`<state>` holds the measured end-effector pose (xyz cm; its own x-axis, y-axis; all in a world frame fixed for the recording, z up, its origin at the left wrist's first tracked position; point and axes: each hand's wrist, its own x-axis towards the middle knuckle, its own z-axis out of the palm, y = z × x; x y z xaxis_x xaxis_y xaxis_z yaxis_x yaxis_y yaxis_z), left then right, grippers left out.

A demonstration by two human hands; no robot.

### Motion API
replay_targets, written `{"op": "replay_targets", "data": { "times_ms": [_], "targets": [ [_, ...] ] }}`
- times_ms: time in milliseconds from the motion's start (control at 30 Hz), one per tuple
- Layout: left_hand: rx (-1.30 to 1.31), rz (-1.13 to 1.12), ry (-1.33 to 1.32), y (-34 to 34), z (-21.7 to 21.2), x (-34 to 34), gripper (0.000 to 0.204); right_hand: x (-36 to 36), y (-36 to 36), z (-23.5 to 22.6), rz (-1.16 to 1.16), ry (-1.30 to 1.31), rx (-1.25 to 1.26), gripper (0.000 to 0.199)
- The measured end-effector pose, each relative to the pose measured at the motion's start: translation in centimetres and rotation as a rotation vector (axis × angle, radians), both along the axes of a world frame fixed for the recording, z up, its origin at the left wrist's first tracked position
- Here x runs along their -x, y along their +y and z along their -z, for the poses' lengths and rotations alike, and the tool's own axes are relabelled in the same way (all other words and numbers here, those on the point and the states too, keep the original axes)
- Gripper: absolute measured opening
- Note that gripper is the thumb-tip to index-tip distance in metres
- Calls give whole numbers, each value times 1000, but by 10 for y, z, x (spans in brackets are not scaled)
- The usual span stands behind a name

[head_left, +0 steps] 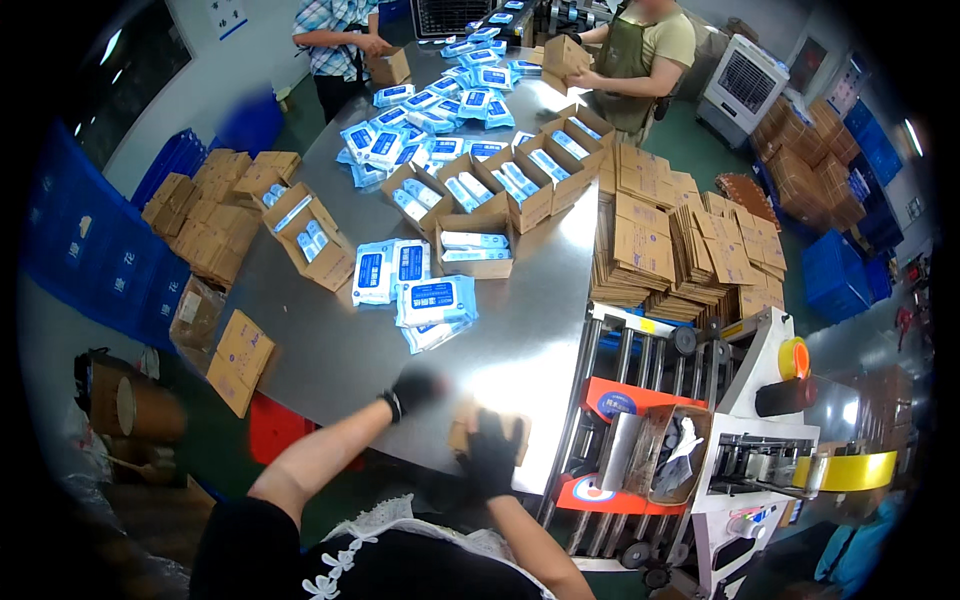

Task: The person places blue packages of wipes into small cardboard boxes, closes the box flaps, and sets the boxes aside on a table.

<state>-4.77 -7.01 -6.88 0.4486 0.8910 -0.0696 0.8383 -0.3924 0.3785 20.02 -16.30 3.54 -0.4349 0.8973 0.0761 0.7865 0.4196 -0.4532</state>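
My left hand [418, 392], in a black glove, hovers over the near part of the metal table and is smeared by motion, so its fingers cannot be made out. My right hand [492, 455], also gloved in black, lies with fingers stretched out over a small brown cardboard piece [459, 432] at the table's near edge. Most of that piece is hidden under the hand. Just beyond my hands rests a small group of blue-and-white wipes packs [436, 300]. Open cartons [475, 262] holding upright packs stand farther back, with another carton [310, 240] to the left.
A heap of wipes packs [430, 120] covers the far part of the metal table [330, 350]. Two people work there, each handling a carton. A flat carton [240, 362] leans at the left edge. To the right are stacked flat cartons [640, 235] and a roller taping machine [640, 450].
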Motion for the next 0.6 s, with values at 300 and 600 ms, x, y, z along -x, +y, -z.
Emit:
{"op": "replay_targets", "data": {
  "times_ms": [300, 600],
  "targets": [
    [22, 103, 291, 167, -101, -96, 37, -135, 4, 3, 69, -117, -59, 71],
    [34, 116, 735, 124, -8, -49, 37, -162, 13, -12, 309, -14, -105, 28]
  ]
}}
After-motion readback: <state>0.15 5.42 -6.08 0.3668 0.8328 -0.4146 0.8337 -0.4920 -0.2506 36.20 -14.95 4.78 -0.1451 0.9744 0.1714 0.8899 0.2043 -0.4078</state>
